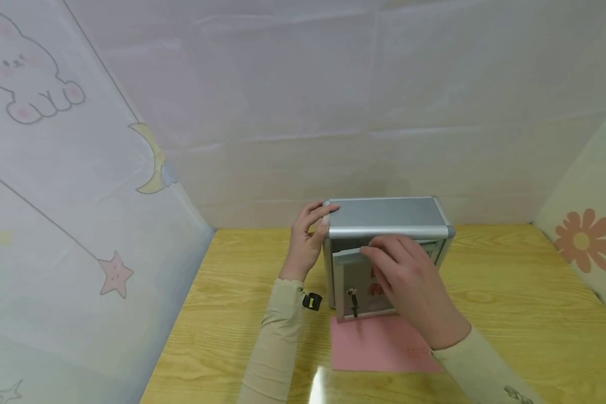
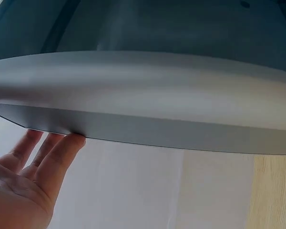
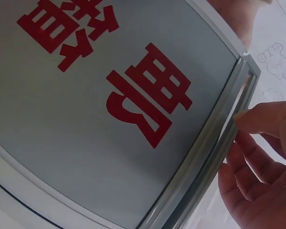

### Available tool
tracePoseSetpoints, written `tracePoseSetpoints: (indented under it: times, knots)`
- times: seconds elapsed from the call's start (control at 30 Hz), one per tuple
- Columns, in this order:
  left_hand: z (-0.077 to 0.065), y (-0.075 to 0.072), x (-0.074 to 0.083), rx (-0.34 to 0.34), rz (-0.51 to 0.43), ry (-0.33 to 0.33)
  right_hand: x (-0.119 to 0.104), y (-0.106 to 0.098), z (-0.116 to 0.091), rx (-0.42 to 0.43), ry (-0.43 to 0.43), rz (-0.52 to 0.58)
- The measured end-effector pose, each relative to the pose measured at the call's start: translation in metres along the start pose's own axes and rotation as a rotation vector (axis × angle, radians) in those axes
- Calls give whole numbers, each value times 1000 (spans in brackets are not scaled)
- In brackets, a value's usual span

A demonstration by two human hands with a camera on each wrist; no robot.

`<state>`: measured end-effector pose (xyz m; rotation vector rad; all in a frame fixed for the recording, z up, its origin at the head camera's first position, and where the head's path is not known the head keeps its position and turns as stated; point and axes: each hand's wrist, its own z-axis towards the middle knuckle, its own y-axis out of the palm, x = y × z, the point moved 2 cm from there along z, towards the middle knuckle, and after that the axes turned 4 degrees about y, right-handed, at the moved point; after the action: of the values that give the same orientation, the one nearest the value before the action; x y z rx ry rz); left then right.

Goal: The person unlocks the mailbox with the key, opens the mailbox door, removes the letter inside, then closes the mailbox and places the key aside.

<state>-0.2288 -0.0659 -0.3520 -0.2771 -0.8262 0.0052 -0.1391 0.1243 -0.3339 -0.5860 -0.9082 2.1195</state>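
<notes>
**Door of metal box being swung at its top edge**

Wooden tabletop point(image 1: 510, 292), pale sheeting behind. Head view: metal box point(image 1: 389, 216) stands upright; pink paper point(image 1: 379, 345) lies just in front of it. Left hand point(image 1: 308, 241) braces the box's top-left corner, fingers straight. Right hand point(image 1: 409, 275) pinches the door point(image 1: 350, 280) at its top edge.

Left wrist view: fingertips point(image 2: 69, 143) touch the box's edge.

Right wrist view: thumb and fingers point(image 3: 262, 119) pinch the door frame beside the red characters point(image 3: 148, 105).

Judgement: door-moving step; next move needs a steady box.

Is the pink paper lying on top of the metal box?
No, the pink paper lies flat on the wooden table, in front of the metal box.
</notes>
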Motion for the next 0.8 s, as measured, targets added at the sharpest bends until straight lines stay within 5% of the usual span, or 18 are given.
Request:
tracePoseSetpoints:
  times: [0.17,0.43,0.8]
  knots:
    - [1,0,-2,3,-20,10,1,0,2,-5,-4,-3]
    - [0,4,-38,11,15,-31,4,3,-6,49,-40,40]
    - [0,4,-38,18,11,-41,5,28,-30,56,2,104]
